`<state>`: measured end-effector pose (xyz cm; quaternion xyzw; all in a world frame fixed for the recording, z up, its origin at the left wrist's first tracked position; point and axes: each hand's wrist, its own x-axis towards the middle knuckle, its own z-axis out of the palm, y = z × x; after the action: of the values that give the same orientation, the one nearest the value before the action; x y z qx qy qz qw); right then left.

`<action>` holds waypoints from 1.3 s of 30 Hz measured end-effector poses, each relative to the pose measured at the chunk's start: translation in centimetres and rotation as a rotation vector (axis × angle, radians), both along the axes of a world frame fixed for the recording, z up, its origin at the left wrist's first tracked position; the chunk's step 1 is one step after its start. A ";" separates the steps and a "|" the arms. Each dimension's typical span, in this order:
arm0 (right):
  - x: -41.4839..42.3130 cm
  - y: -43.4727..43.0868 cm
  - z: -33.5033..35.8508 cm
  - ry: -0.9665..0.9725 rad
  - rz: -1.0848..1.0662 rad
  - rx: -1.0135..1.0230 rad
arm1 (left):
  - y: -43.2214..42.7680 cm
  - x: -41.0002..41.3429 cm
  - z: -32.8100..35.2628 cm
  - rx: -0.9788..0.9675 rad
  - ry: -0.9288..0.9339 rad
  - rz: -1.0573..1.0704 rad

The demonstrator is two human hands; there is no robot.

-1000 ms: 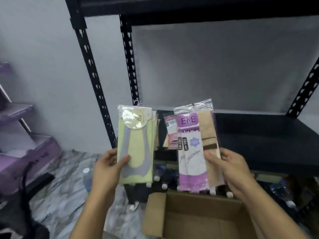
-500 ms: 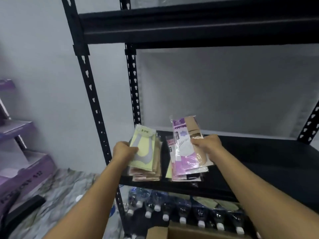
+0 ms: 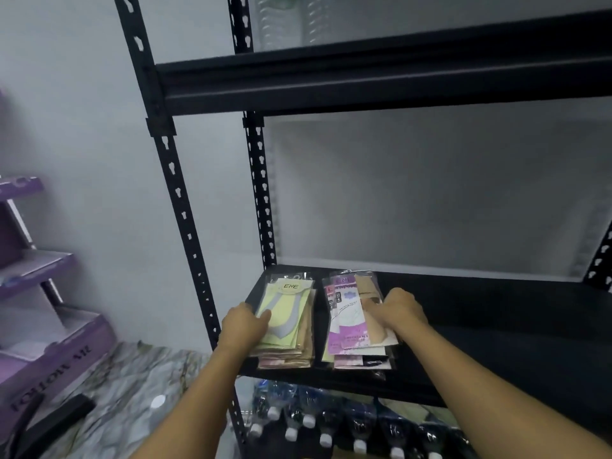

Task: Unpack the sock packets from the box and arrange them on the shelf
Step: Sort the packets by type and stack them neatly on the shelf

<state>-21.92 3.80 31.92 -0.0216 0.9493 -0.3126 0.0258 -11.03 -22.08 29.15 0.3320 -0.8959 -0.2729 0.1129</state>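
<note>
— What is at the far left?

— A purple cardboard stand (image 3: 49,342) on the marbled floor (image 3: 139,369). It is well apart from my hands.

— And your left hand?

— My left hand (image 3: 243,327) holds the yellow-green packet (image 3: 286,311). The thumb lies across its face and the other fingers curl round its left edge. This packet is on top of the left pile (image 3: 284,359), which lies near the left front corner of the black shelf (image 3: 496,313).

— What comes just beside it?

— The right pile (image 3: 361,361), on the same board. It is near the first pile, but a narrow dark gap stays between them. On its top lies the purple-and-white packet (image 3: 347,313), with something beige inside it.

— Does your right hand grip that one?

— Yes. My right hand (image 3: 399,311) is on its right side, with the fingers curled and the thumb pressed on the face. I cannot see the fingertips, because the back of the hand hides them.

— And lower down?

— Under the board is a row of water bottles (image 3: 359,425) with white caps.
</note>
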 end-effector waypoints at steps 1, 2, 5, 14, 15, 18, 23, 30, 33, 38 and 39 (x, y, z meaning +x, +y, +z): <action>0.3 0.4 0.2 0.017 0.000 0.006 | 0.3 0.5 0.3 -0.018 0.010 0.003; 0.7 0.9 0.2 0.039 -0.004 0.008 | 0.8 1.1 0.6 -0.040 0.024 0.005; 2.3 2.6 0.1 0.084 -0.016 -0.018 | 2.7 3.1 1.3 -0.074 0.143 0.006; 9.8 7.1 -1.2 0.176 0.033 -0.321 | 11.0 9.2 1.8 0.289 0.537 -0.182; 10.5 7.4 -1.1 0.182 0.043 -0.333 | 11.7 9.5 1.9 0.304 0.537 -0.196; 12.2 8.1 -1.0 0.216 0.050 -0.362 | 12.6 10.3 1.8 0.304 0.548 -0.230; 13.5 8.4 -0.5 0.262 0.095 -0.389 | 12.7 10.9 1.8 0.300 0.561 -0.235; 11.9 7.8 -0.4 0.293 0.140 -0.426 | 11.3 8.7 2.5 0.278 0.590 -0.121; 9.9 7.3 -0.7 0.290 0.158 -0.428 | 9.8 6.7 1.8 0.278 0.589 -0.062; 6.6 6.4 -1.7 0.256 0.134 -0.467 | 7.2 4.0 0.7 0.201 0.550 -0.018; 6.1 6.3 -2.0 0.242 0.129 -0.473 | 6.8 3.5 0.4 0.173 0.525 -0.020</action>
<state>-15.83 10.13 29.95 -0.1246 0.8429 -0.5183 -0.0735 -7.57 -15.30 29.51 0.2494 -0.8127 -0.4260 0.3096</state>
